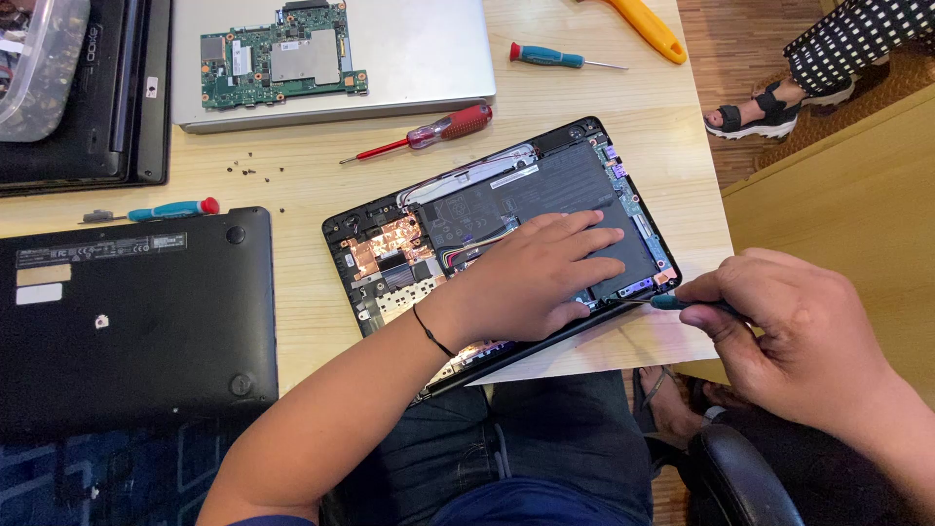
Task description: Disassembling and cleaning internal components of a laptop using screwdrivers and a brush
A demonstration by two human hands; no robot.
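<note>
Scanning from the left edge, I see the removed black bottom cover [136, 312] on the desk [292, 185], loose screws [255, 169] above it. At centre my left hand [531, 278] lies flat, fingers released, on the opened laptop [502, 244]. At right my right hand [789, 341] grips a small screwdriver [682, 303] at the laptop's edge; the internals remain installed.

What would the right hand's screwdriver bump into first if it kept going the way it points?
The right hand holds a small screwdriver pointing left at the near corner of the open laptop. It would probably meet that edge first, then the left hand lying on the battery. Depth is hard to judge.
</note>
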